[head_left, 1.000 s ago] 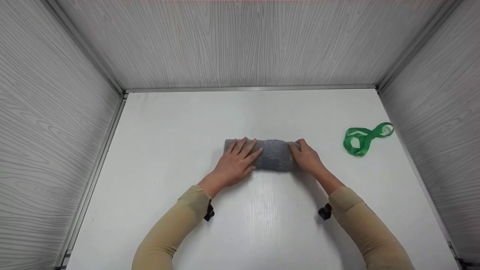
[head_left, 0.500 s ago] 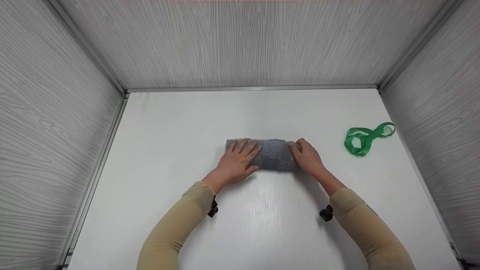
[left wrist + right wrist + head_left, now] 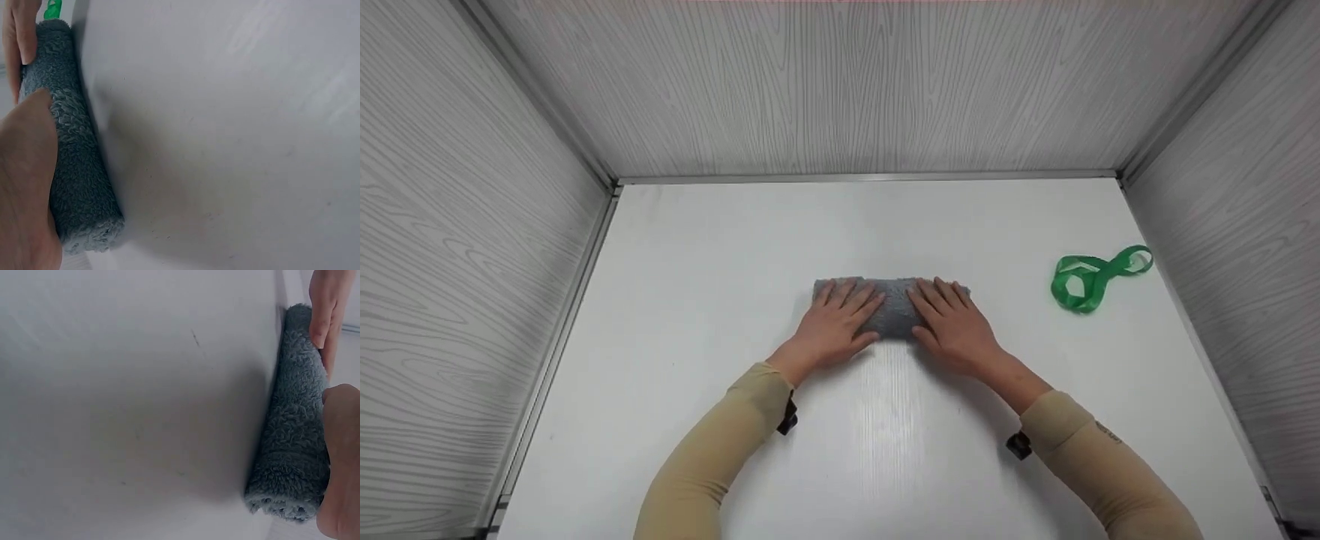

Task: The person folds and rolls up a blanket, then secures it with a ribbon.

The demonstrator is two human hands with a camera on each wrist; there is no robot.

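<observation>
A grey, fluffy rolled towel (image 3: 894,311) lies crosswise on the white table, its layered end facing the camera in the right wrist view. On its left half rests my left hand (image 3: 831,326), fingers straight and slightly spread. My right hand (image 3: 956,326) lies flat over the right half in much the same way, fingers pointing away from me. Both thumbs touch the near side of the roll. In the left wrist view the towel (image 3: 79,152) runs along the left hand, with the right hand's fingers (image 3: 25,34) beyond it.
To the right on the table (image 3: 720,247) lies a looped green ribbon (image 3: 1080,285). Grey wood-grain panels (image 3: 855,90) stand along the back and both sides of the tabletop. A small black camera sits at each wrist.
My right hand has let go of the towel's right end and moved flat onto its top. The left hand stays on the left half, hardly moved. The ribbon lies as before.
</observation>
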